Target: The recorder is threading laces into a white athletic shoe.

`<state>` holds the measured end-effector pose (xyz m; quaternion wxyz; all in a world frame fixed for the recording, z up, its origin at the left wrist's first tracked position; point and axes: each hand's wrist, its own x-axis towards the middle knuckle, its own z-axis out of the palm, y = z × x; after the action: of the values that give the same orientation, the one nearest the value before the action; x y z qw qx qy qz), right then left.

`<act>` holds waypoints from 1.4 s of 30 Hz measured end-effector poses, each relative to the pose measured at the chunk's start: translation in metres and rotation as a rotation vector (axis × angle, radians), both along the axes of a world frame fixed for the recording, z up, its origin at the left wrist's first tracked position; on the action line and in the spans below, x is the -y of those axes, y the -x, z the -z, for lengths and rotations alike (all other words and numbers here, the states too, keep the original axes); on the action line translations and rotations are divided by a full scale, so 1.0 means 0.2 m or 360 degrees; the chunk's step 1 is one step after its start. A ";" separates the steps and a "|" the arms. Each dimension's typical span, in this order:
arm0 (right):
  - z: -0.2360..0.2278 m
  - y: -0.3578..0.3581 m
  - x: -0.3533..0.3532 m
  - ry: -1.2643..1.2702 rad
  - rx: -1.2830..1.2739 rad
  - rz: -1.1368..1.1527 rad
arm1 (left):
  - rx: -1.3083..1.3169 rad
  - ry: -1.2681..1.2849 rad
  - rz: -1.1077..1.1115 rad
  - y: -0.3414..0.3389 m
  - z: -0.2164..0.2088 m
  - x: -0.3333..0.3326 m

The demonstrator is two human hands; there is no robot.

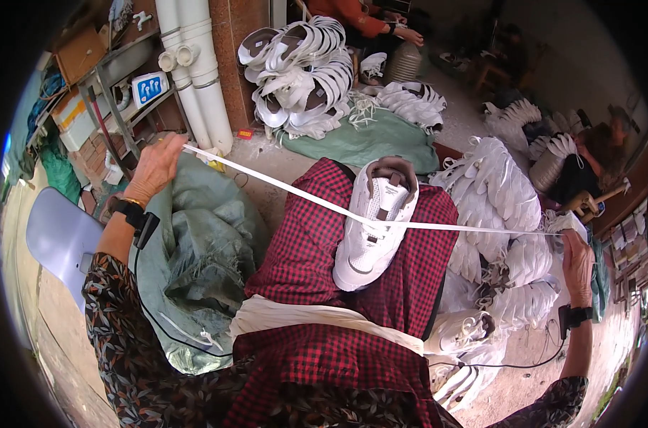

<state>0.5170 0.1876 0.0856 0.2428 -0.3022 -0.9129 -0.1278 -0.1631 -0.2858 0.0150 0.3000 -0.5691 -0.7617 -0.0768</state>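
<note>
On my red checked apron rested a white sneaker, toe toward me. My left hand and right hand each gripped an end of its white lace, stretched taut across it.

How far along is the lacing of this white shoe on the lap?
Done: the lace already runs through the shoe on the lap. In hand: the left hand and right hand pull its two ends out taut to either side. Left: the upper eyelets look unlaced, no knot shows, and a heap of white shoes lies beside the right knee.
</note>
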 end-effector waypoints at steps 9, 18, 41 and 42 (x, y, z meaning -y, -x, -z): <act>0.00 -0.41 -0.06 -0.0616 -0.0232 0.0438 | -0.0407 -0.0783 -0.0567 0.24 -0.21 0.51; 0.43 0.76 0.60 0.1231 -0.1436 -0.0504 | 0.1173 -0.1932 0.0297 -0.63 -0.11 -0.29; 0.51 1.35 0.75 0.0970 -0.0614 -0.0800 | 0.2123 -0.0709 0.1010 -1.19 0.35 -0.90; 0.50 1.33 0.74 0.0967 -0.0623 -0.0802 | 0.2103 -0.0712 0.1005 -1.19 0.35 -0.90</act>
<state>0.2514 0.0400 -0.0134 0.3348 -0.1464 -0.8911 0.2692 0.0758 -0.1066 -0.0547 -0.1459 -0.5213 -0.5505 -0.6355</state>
